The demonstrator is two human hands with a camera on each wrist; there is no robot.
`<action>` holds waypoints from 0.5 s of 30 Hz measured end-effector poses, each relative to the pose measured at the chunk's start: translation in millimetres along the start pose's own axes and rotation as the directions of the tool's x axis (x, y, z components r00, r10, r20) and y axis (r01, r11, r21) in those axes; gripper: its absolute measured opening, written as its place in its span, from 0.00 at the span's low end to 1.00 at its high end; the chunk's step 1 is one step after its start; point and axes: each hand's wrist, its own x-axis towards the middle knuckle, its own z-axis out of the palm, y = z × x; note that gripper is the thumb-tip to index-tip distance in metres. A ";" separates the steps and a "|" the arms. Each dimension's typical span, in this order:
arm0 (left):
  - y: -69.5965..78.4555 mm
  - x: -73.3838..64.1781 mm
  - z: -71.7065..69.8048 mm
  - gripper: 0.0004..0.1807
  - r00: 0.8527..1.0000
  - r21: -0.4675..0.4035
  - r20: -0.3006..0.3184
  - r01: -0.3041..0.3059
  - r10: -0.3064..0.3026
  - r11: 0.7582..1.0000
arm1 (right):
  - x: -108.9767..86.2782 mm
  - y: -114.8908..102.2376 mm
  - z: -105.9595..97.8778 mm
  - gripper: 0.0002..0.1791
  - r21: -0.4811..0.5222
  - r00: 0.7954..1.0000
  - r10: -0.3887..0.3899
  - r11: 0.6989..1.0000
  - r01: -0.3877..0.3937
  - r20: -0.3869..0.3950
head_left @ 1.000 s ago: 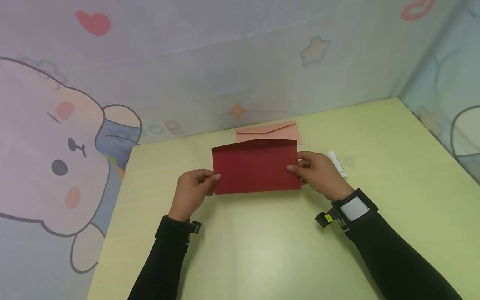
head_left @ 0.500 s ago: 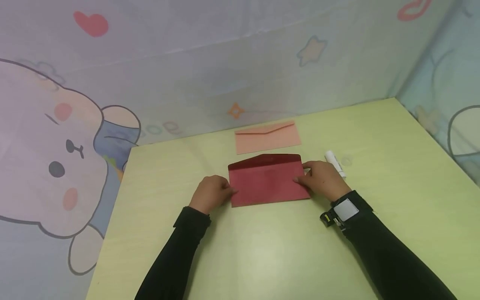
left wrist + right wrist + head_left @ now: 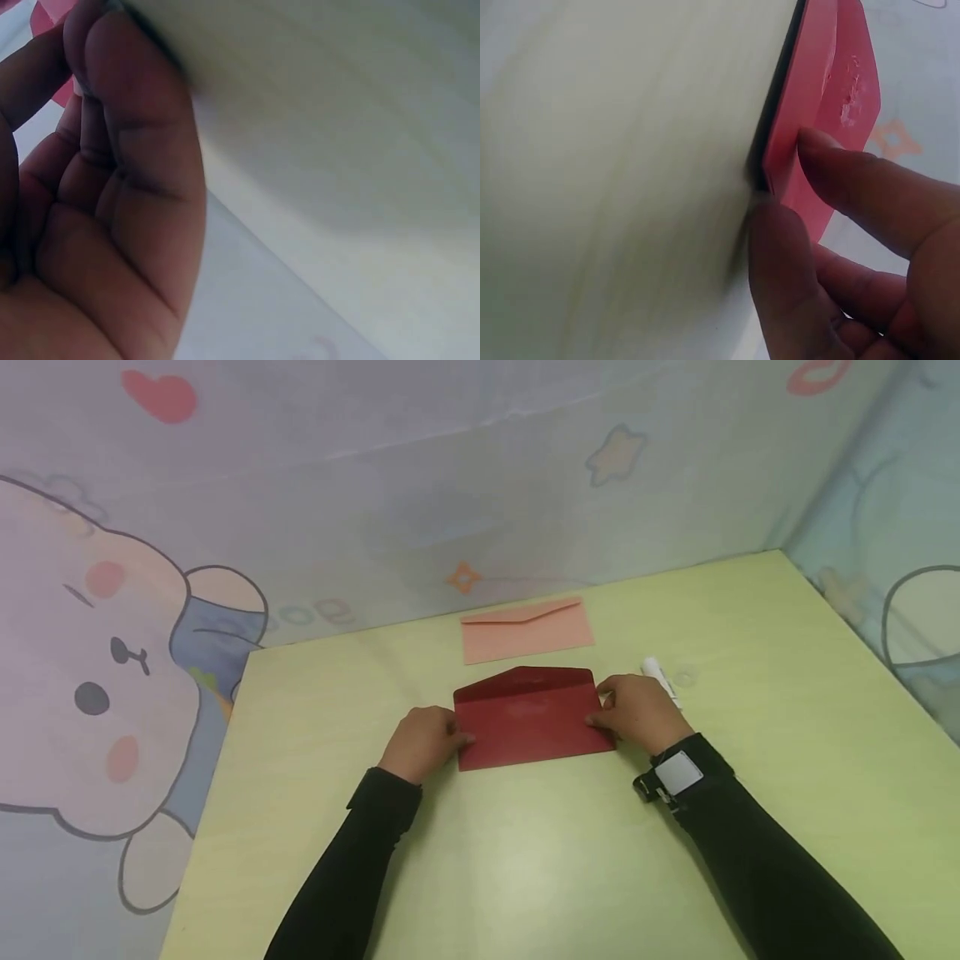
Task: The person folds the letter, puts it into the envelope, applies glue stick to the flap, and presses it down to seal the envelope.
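A dark red envelope (image 3: pixel 528 727) lies at or just above the table, its flap (image 3: pixel 517 681) raised on the far side. At its left edge, my left hand (image 3: pixel 422 745) pinches the paper between thumb and fingers. My right hand (image 3: pixel 639 712) grips the right edge, the thumb on the near face. In the right wrist view, shiny wet-looking smears (image 3: pixel 850 94) show on the flap. The left wrist view shows mostly curled fingers (image 3: pixel 146 135), with little of the envelope. Just behind my right hand lies a white tube (image 3: pixel 658 677), partly hidden.
A peach envelope (image 3: pixel 528 635) lies farther back on the pale yellow table (image 3: pixel 525 860), near the wall. Beside the white tube is a small clear round thing (image 3: pixel 684 677). A printed cloth (image 3: pixel 360 510) rises behind the table and on both sides.
The red envelope has come down and slightly right from its raised position, uncovering the peach envelope. Both hands moved with it, keeping their hold. Little differs over the last half second.
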 end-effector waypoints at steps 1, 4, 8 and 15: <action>-3.0 2.6 1.0 0.18 1.000 0.009 0.013 0.013 -0.013 1.000 | 0.2 0.0 0.4 0.31 0.001 1.000 -0.002 1.000 0.002 0.001; -17.8 5.3 7.0 0.20 1.000 0.028 -0.009 -0.028 0.028 0.999 | 1.3 -0.5 3.0 0.31 0.021 1.000 -0.001 1.000 0.001 0.004; -38.7 11.2 11.8 0.21 0.999 0.021 -0.003 -0.041 0.041 0.999 | 5.0 -1.2 8.0 0.31 0.076 1.000 0.020 0.997 -0.021 0.022; 5.4 -20.8 -33.0 0.18 0.994 -0.095 0.093 0.059 -0.051 0.994 | 3.9 3.1 -3.7 0.30 0.176 0.995 0.044 0.983 -0.060 0.093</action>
